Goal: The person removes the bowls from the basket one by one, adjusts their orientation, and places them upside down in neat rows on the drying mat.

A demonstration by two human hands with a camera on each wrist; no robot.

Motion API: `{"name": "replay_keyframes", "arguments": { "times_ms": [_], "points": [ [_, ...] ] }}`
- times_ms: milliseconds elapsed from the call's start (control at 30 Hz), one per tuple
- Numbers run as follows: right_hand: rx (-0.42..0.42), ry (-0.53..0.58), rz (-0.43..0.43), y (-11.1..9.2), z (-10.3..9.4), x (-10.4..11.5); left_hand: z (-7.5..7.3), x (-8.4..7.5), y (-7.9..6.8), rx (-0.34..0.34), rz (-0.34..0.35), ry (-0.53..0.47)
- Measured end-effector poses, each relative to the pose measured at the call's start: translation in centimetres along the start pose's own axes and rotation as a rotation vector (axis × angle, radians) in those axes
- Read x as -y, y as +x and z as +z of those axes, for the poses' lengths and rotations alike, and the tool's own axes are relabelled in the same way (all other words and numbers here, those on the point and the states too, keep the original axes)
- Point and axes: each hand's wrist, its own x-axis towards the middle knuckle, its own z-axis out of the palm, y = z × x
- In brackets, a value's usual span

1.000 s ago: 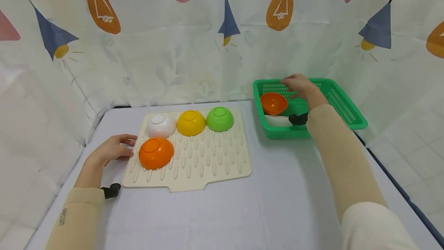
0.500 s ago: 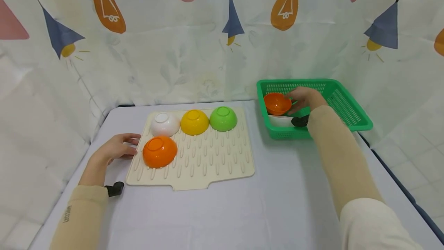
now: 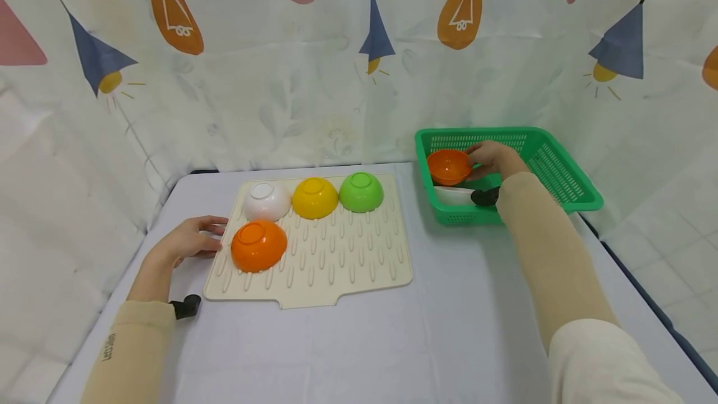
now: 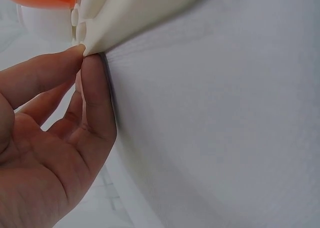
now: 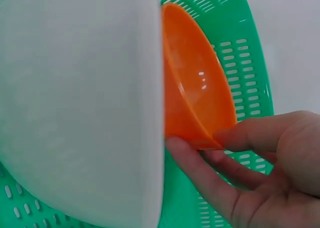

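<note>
My right hand (image 3: 492, 158) reaches into the green basket (image 3: 583, 199) and pinches the rim of a small orange bowl (image 5: 200, 77), thumb inside and fingers beneath. A white bowl (image 5: 80, 97) sits beside it, large and close in the right wrist view. At the left edge of the cream draining mat (image 4: 135, 12), my left hand (image 3: 191, 240) pinches the edge between thumb and fingers. Upside down on that mat (image 3: 336, 254) lie a larger orange bowl (image 3: 258, 245), a white bowl (image 3: 266, 201), a yellow bowl (image 3: 315, 197) and a green bowl (image 3: 361, 192).
A white cloth covers the table (image 3: 381, 354). Behind it hangs a curtain (image 3: 252, 98) printed with lamps and bulbs. The basket stands at the table's back right corner, to the right of the mat.
My right hand has come down from above the basket to the small orange bowl and taken its rim. The left hand stays at the mat's edge. The head view has shifted slightly.
</note>
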Motion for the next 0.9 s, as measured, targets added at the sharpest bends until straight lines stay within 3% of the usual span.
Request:
{"name": "replay_keyframes", "arguments": {
  "times_ms": [333,700,900],
  "points": [
    [-0.123,0.031,-0.076,-0.6,-0.2,0.3,0.1,-0.1,0.0,-0.006,-0.016,0.008],
    [-0.105,0.128,-0.16,-2.9,-1.4,1.5,0.1,-0.1,0.0,-0.008,-0.016,0.007],
    [-0.113,0.127,-0.221,-3.5,-1.4,2.9,0.1,-0.1,0.0,-0.009,-0.016,0.013]
  ]
}}
